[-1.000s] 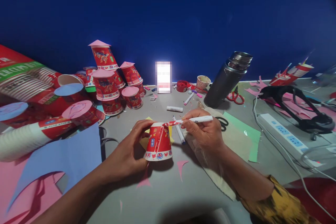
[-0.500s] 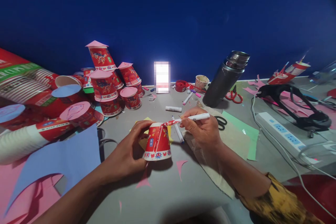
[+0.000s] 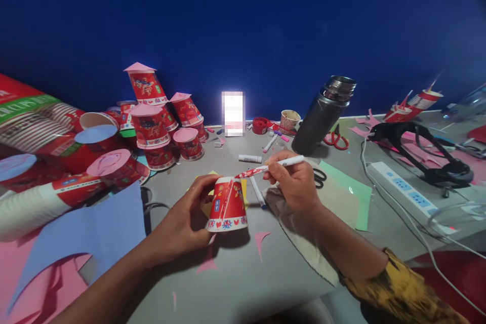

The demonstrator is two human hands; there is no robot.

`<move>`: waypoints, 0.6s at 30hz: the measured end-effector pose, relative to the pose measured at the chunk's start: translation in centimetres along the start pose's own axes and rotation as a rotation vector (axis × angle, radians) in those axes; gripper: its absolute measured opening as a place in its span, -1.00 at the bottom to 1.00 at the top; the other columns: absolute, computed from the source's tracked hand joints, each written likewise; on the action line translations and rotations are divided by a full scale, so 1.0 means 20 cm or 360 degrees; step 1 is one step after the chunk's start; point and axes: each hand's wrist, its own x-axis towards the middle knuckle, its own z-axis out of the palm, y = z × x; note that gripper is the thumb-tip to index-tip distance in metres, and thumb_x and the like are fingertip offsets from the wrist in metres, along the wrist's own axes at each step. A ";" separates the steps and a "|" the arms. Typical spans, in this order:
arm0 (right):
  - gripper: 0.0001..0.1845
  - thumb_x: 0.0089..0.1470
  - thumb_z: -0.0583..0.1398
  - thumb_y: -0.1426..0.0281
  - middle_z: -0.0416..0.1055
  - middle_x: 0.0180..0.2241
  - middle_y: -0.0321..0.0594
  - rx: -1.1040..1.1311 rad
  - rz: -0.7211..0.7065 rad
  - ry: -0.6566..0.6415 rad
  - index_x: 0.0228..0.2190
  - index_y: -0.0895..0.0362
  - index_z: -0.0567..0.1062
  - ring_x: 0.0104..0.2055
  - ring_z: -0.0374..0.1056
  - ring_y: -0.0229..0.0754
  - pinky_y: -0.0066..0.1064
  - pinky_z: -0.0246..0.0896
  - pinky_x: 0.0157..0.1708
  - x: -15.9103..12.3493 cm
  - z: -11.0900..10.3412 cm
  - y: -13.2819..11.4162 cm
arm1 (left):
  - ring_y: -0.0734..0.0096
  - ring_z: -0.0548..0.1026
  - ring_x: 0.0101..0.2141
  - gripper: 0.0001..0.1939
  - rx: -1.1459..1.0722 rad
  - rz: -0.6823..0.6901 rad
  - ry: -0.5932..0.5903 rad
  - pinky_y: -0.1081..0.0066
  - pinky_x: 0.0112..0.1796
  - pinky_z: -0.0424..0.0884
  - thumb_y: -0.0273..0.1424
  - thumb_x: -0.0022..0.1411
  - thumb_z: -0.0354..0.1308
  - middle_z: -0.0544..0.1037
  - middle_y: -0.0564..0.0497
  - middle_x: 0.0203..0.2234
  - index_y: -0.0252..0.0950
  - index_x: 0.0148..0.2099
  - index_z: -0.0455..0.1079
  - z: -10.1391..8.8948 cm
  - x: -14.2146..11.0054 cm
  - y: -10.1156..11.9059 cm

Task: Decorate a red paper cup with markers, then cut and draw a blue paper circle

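A red patterned paper cup point(image 3: 228, 206) is upside down, its wide rim toward the table. My left hand point(image 3: 189, 217) grips its left side between thumb and fingers. My right hand point(image 3: 295, 186) pinches a white marker point(image 3: 291, 161) whose front part is smeared with red. The marker's tip meets the upper right edge of the cup's base; whether it touches cannot be made out. Under the cup and behind it lies yellow paper point(image 3: 217, 174), partly hidden. Another marker point(image 3: 257, 192) with a dark blue end rests between the cup and my right hand.
Stacked cups with pink paper tops point(image 3: 151, 129) stand at the left, beside blue paper point(image 3: 102, 228). A dark flask point(image 3: 321, 120) is behind my right hand, with black-handled scissors point(image 3: 320, 178) and red-handled scissors point(image 3: 337, 140) nearby. A power strip point(image 3: 404, 188) and cables lie at the right.
My right hand has shifted slightly, and the marker's rear end is tilted a little higher, showing more of its red-smeared front. The cup and my left hand stay nearly the same.
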 end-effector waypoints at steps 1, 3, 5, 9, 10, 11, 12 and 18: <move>-0.62 0.11 0.43 0.05 0.51 -0.55 -0.32 0.0063 0.0008 0.0026 -0.39 0.09 0.56 -0.55 0.35 -0.31 -0.50 0.28 -0.54 0.01 0.00 0.00 | -0.21 0.38 0.33 -0.18 0.0002 0.0005 0.0003 -0.13 0.35 0.27 -0.41 0.03 0.40 0.34 -0.24 0.35 -0.15 0.33 0.25 0.00 0.00 0.00; -0.62 0.13 0.41 0.03 0.50 -0.56 -0.35 0.0136 0.0010 0.0063 -0.33 0.08 0.56 -0.58 0.31 -0.34 -0.52 0.24 -0.58 0.01 0.00 0.01 | -0.20 0.40 0.30 -0.18 0.0021 0.0021 0.0011 -0.12 0.34 0.29 -0.45 0.01 0.39 0.39 -0.22 0.31 -0.15 0.33 0.26 0.00 0.00 0.01; -0.63 0.18 0.38 0.02 0.50 -0.55 -0.36 0.0095 -0.0008 0.0092 -0.27 0.07 0.56 -0.59 0.29 -0.34 -0.52 0.22 -0.59 0.01 0.00 0.01 | -0.17 0.44 0.27 -0.19 0.0048 0.0046 0.0024 -0.10 0.31 0.34 -0.47 0.00 0.37 0.43 -0.20 0.27 -0.15 0.32 0.28 0.00 0.01 0.01; -0.72 0.22 0.33 0.12 0.54 -0.47 -0.32 -0.0190 -0.0010 0.0044 -0.20 0.07 0.59 -0.52 0.35 -0.31 -0.47 0.30 -0.51 -0.01 0.01 0.00 | -0.14 0.50 0.21 -0.23 0.0117 0.0069 0.0050 -0.06 0.24 0.44 -0.44 0.04 0.37 0.43 -0.19 0.25 -0.14 0.31 0.30 -0.01 0.01 0.02; -0.75 0.20 0.34 0.17 0.56 -0.42 -0.30 -0.0278 -0.0004 0.0003 -0.19 0.07 0.59 -0.47 0.39 -0.29 -0.45 0.33 -0.46 -0.02 0.01 0.00 | -0.12 0.51 0.19 -0.22 0.0138 0.0048 0.0050 -0.05 0.21 0.47 -0.43 0.06 0.37 0.41 -0.19 0.26 -0.13 0.33 0.28 -0.01 0.01 0.01; -0.76 0.18 0.35 0.21 0.57 -0.37 -0.27 -0.0360 0.0007 -0.0052 -0.17 0.07 0.60 -0.42 0.42 -0.26 -0.43 0.36 -0.42 -0.03 0.01 0.00 | -0.11 0.53 0.17 -0.20 0.0164 0.0016 0.0058 -0.05 0.18 0.50 -0.41 0.08 0.37 0.40 -0.19 0.27 -0.12 0.36 0.25 -0.01 0.01 0.01; -0.73 0.14 0.37 0.25 0.59 -0.31 -0.25 -0.0428 0.0017 -0.0119 -0.13 0.06 0.59 -0.38 0.45 -0.24 -0.40 0.38 -0.38 -0.03 0.01 0.01 | -0.08 0.54 0.15 -0.17 0.0198 -0.0021 0.0078 -0.04 0.15 0.52 -0.39 0.09 0.37 0.39 -0.20 0.29 -0.11 0.39 0.20 -0.01 0.01 0.00; -0.17 -0.14 0.56 0.20 0.49 0.19 -0.05 -0.0748 -0.0070 -0.0704 0.15 -0.02 0.47 0.19 0.42 0.11 -0.12 0.41 0.03 -0.03 -0.01 0.01 | -0.05 0.53 0.11 -0.01 0.0524 -0.0027 0.0193 -0.04 0.13 0.51 -0.32 0.05 0.39 0.37 -0.21 0.28 -0.11 0.47 0.06 -0.02 -0.01 0.02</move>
